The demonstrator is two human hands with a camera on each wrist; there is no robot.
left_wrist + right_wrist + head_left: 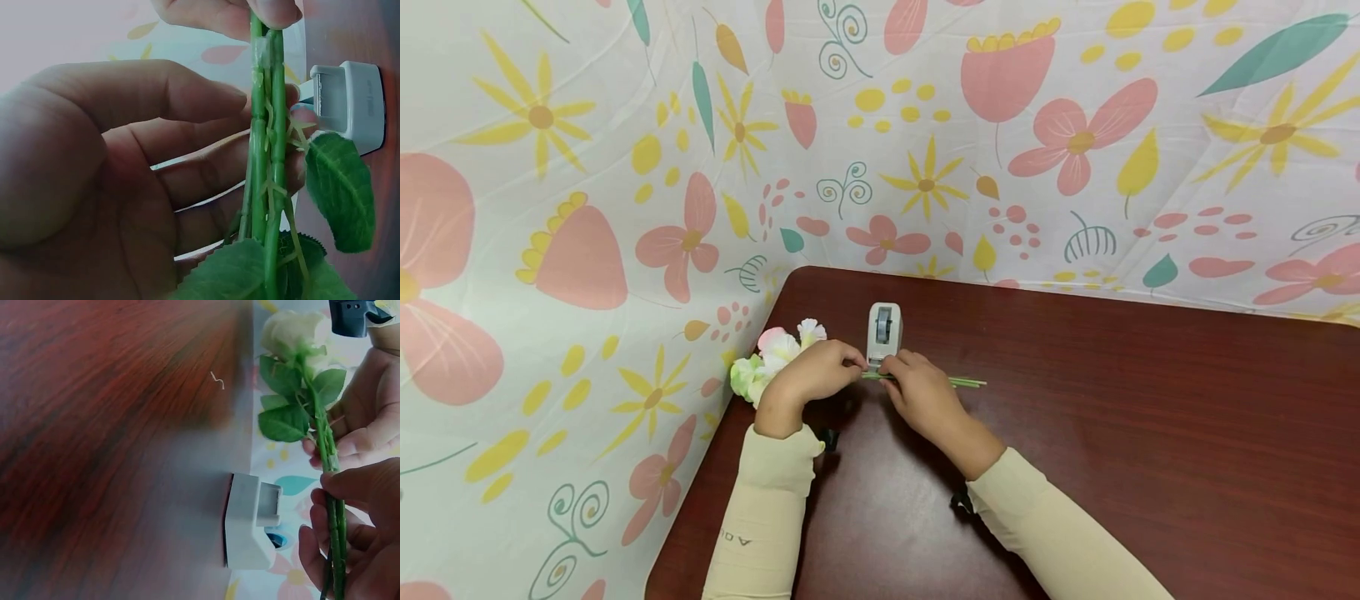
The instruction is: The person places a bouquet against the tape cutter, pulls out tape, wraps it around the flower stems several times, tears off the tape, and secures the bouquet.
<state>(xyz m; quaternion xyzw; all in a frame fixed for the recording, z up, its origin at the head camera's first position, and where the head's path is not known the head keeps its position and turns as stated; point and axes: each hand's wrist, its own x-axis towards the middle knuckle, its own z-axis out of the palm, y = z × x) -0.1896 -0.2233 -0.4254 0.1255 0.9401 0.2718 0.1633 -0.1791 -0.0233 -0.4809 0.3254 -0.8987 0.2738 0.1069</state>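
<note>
A bunch of artificial flowers (778,350) with white, pink and pale green blooms lies across both hands, its green stems (325,447) running to the right. My right hand (921,392) pinches the stems between thumb and fingers. Closer to the blooms, my left hand (823,371) holds them, fingers behind and thumb tip at their side (206,94). A strip of clear tape (265,53) shows on the stems between the two hands. Just beyond the hands stands a white tape dispenser (885,329) with a roll in it.
The dark red-brown table (1120,433) extends to the right. Flower-patterned cloth (925,150) hangs behind the table and along its left side. A small pale scrap (217,380) lies on the tabletop. Dark wrist-camera mounts (829,439) sit at the cuffs.
</note>
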